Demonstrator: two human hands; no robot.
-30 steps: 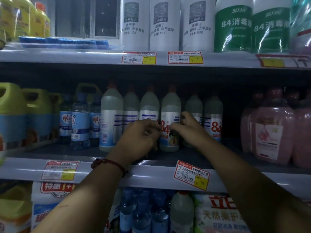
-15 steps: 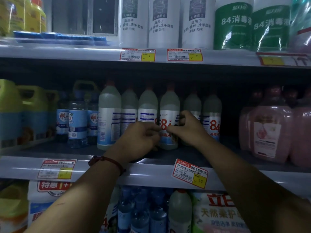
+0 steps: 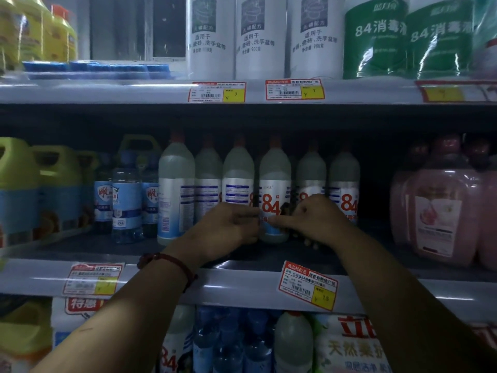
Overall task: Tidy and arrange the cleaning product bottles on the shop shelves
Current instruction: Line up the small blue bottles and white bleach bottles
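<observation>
My fingers [image 3: 251, 215] on both hands pinch the pale bottle [image 3: 274, 189] with a red cap and big red "84", upright on the shelf [image 3: 242, 289].

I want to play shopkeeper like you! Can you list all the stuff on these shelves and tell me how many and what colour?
84 bottles: six in the front row, cloudy white with orange caps, middle shelf centre.
Small bottles: three, clear with blue labels, middle shelf, left of those.
Jugs: at least two, yellow-green, middle shelf far left.
Pink bottles: several, middle shelf right.
Tall bottles: three, white, top shelf.
Green-wrapped bottles: two, top shelf right.
Price tags: red and yellow, five clear ones on shelf edges.
Left hand: on the centre 84 bottle; red bracelet on wrist.
Right hand: on the same bottle.
</observation>
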